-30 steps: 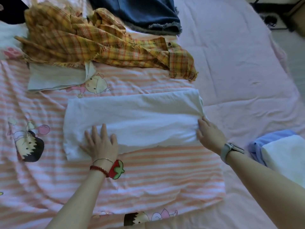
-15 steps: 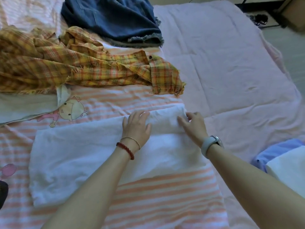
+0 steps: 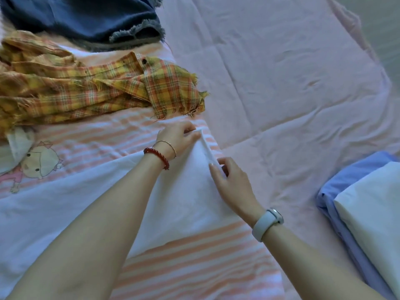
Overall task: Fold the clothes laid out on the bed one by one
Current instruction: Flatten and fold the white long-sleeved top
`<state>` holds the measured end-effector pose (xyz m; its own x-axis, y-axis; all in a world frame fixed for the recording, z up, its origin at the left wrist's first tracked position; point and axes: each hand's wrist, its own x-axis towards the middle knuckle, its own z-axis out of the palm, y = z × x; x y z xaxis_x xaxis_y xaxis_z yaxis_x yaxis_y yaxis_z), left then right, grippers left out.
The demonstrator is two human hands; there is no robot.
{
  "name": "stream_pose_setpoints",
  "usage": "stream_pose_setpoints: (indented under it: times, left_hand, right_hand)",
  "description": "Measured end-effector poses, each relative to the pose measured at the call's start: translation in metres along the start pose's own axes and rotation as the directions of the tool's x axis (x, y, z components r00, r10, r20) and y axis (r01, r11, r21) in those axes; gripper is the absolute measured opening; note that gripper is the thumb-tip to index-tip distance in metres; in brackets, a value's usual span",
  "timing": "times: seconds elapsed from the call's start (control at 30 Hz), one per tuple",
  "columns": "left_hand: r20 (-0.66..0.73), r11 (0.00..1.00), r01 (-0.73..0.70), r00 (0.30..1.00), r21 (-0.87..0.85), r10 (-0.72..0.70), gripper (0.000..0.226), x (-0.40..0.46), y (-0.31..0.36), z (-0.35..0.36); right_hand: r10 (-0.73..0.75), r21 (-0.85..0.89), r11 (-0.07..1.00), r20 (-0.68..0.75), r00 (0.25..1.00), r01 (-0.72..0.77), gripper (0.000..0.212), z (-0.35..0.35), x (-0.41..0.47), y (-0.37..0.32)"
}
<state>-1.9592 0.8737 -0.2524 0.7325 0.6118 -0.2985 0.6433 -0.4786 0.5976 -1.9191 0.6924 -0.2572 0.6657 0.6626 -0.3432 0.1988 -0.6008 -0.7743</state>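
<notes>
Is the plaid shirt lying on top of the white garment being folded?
No, the plaid shirt lies apart from the white garment, with striped sheet showing between them.

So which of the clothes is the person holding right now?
The white garment: both the left hand and the right hand pinch its far edge. The yellow plaid shirt and denim piece lie untouched.

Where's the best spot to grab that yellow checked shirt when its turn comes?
Probably the loose frayed flap at the right end of the checked shirt, reached from the bare pink sheet side. That end lies flat and apart from the crumpled bulk, so fingers can pinch it without snagging the denim behind.
</notes>
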Motion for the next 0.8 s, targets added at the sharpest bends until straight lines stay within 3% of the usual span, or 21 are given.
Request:
stream_pose_setpoints:
  times: [0.1,0.23,0.33,0.4,0.47,0.53,0.67,0.8]
  left_hand:
    - [-0.109,0.991,0.104,0.989,0.079,-0.095,0.014,0.004,0.003,0.012]
    - [-0.235,0.957,0.169,0.965,0.236,-0.112,0.027,-0.004,0.007,0.028]
    - [-0.43,0.972,0.233,0.882,0.042,-0.193,0.026,-0.02,0.011,0.022]
    - [-0.499,0.976,0.217,0.847,0.009,-0.183,0.034,-0.042,0.011,0.019]
    - [-0.484,0.98,0.163,0.871,0.116,-0.088,0.043,-0.073,0.007,0.024]
    - [-0.404,0.959,0.181,0.911,0.219,-0.08,0.051,-0.107,-0.002,0.036]
    - [-0.229,0.885,0.367,0.923,0.285,-0.309,0.058,-0.136,-0.028,0.058]
    - [-0.095,0.903,0.384,0.923,0.195,-0.372,0.055,-0.125,-0.035,0.049]
  right_hand:
    - [-0.038,-0.236,0.971,-0.018,0.999,0.033,0.019,-0.001,-0.02,0.019]
    - [-0.016,-0.349,0.937,-0.074,0.997,-0.011,0.024,-0.003,-0.015,0.029]
    - [-0.051,-0.325,0.946,-0.106,0.993,0.014,0.023,-0.001,-0.013,0.031]
    - [-0.09,-0.286,0.957,-0.111,0.99,0.055,0.022,-0.002,-0.014,0.033]
    - [-0.067,-0.24,0.969,-0.061,0.996,0.051,0.033,-0.005,-0.013,0.033]
    - [-0.006,-0.194,0.981,-0.006,1.0,0.005,0.044,-0.01,-0.01,0.028]
    - [0.055,-0.099,0.994,0.164,0.985,-0.039,0.033,-0.011,-0.007,0.015]
    - [0.152,0.15,0.971,0.217,0.964,-0.187,0.014,-0.013,-0.01,-0.001]
